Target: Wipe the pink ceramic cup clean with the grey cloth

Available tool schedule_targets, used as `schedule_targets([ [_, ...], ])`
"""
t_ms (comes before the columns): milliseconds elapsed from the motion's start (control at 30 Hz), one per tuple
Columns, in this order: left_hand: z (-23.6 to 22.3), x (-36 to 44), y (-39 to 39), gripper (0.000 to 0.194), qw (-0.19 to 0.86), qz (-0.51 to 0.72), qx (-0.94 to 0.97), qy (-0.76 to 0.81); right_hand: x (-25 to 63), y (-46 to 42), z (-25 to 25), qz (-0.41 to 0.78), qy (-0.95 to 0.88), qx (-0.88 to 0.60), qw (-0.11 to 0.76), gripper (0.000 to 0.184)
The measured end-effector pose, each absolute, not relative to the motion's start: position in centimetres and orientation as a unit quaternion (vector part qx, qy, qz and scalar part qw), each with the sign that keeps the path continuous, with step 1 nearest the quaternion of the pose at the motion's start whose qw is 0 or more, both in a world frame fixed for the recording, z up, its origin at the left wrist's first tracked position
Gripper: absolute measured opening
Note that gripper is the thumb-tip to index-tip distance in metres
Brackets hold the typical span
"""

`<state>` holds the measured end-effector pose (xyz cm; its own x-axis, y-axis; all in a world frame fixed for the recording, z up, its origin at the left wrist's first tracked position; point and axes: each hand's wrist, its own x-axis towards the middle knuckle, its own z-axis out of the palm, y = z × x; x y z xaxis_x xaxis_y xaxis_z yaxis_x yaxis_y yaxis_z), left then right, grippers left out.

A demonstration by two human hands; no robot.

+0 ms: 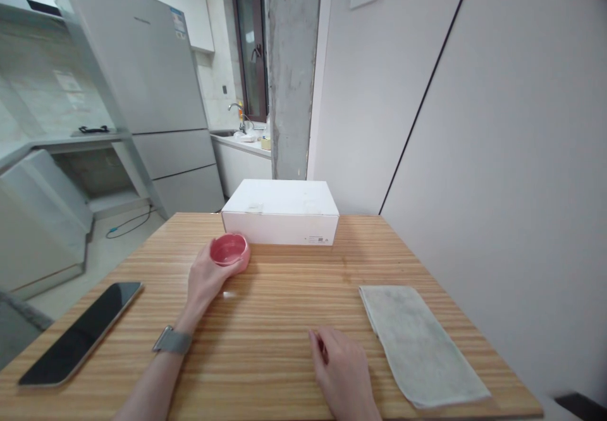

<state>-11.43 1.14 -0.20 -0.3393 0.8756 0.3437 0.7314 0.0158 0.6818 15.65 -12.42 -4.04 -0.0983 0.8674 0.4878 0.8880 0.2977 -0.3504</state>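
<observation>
Wood-grained tabletop (284, 307) with two bare hands at work level. The left hand (206, 275) reaches to the far left part of the surface and holds a pink bowl (229, 250), which stands upright, its opening upward, just beside the near left corner of a closed white cardboard box (279, 228); whether bowl and box touch cannot be told. The left grip is closed about the bowl's outer wall, the thumb along the near side and the fingers around the left, an arrangement that probably steadies the bowl while leaving its mouth uncovered. A watch with a grey band (175, 341) encircles the left wrist. The right hand (344, 370) lies at the near edge, right of centre, with its fingers curled loosely inward, seemingly at rest; its underside is hidden, so whether that grip is fully pressed together cannot be told. To its right, a folded grey cloth (422, 345) lies flat, apparently within easy reach of that hand. At the near left, a dark-screened smartphone (80, 335) lies face up and slantwise, apart from the left forearm.
</observation>
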Motion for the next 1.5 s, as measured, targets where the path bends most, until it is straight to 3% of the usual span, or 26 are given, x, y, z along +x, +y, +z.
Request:
schedule_targets([
  [133, -0.7, -11.9, 1.5, 0.076, 0.077, 0.421, 0.574, 0.698, 20.8, -12.5, -1.9, -0.073, -0.657, -0.675, 0.327, 0.037],
  [300, -2.1, -12.8, 2.5, 0.083, 0.077, 0.425, 0.571, 0.698, 29.4, -11.6, -0.2, -0.183, -0.530, -0.801, 0.210, 0.030],
  [367, -2.6, -13.0, 2.8, 0.091, 0.069, 0.431, 0.571, 0.695, 31.8, -11.2, -0.6, -0.155, -0.511, -0.830, 0.164, 0.037],
  [467, -2.2, -12.6, 2.4, 0.101, 0.017, 0.450, 0.568, 0.689, 34.1, -10.3, -1.9, -0.072, -0.497, -0.847, 0.173, 0.050],
  [533, -1.1, -11.7, 1.4, 0.095, -0.039, 0.470, 0.570, 0.673, 35.0, -9.7, -2.4, -0.017, -0.508, -0.838, 0.200, 0.050],
  [633, 0.8, -9.0, -0.8, 0.074, -0.077, 0.506, 0.585, 0.629, 35.2, -9.1, -2.1, 0.087, -0.540, -0.799, 0.251, 0.037],
  [767, 1.1, -3.6, -4.1, 0.055, 0.073, 0.520, 0.651, 0.548, 32.2, -10.1, 0.4, 0.160, -0.606, -0.688, 0.366, 0.027],
  [967, -1.1, 3.6, -8.4, 0.083, 0.514, 0.449, 0.597, 0.422, 24.5, -13.2, 4.3, 0.324, -0.597, -0.580, 0.449, 0.024],
  [1100, -0.6, 2.4, -10.2, 0.059, 0.617, 0.424, 0.515, 0.418, 21.0, -13.5, 4.8, 0.461, -0.521, -0.528, 0.488, 0.032],
  [1233, -0.7, -4.0, -10.4, 0.053, 0.504, 0.379, 0.533, 0.564, 19.6, -12.3, 3.2, 0.552, -0.479, -0.488, 0.477, 0.044],
  [1367, -1.2, -11.6, -10.2, 0.045, 0.257, 0.287, 0.617, 0.686, 19.8, -11.2, 0.5, 0.519, -0.479, -0.509, 0.491, 0.046],
  [1500, -1.5, -16.9, -10.3, 0.046, 0.124, 0.180, 0.587, 0.779, 20.5, -11.0, -1.5, 0.461, -0.504, -0.538, 0.494, 0.043],
])
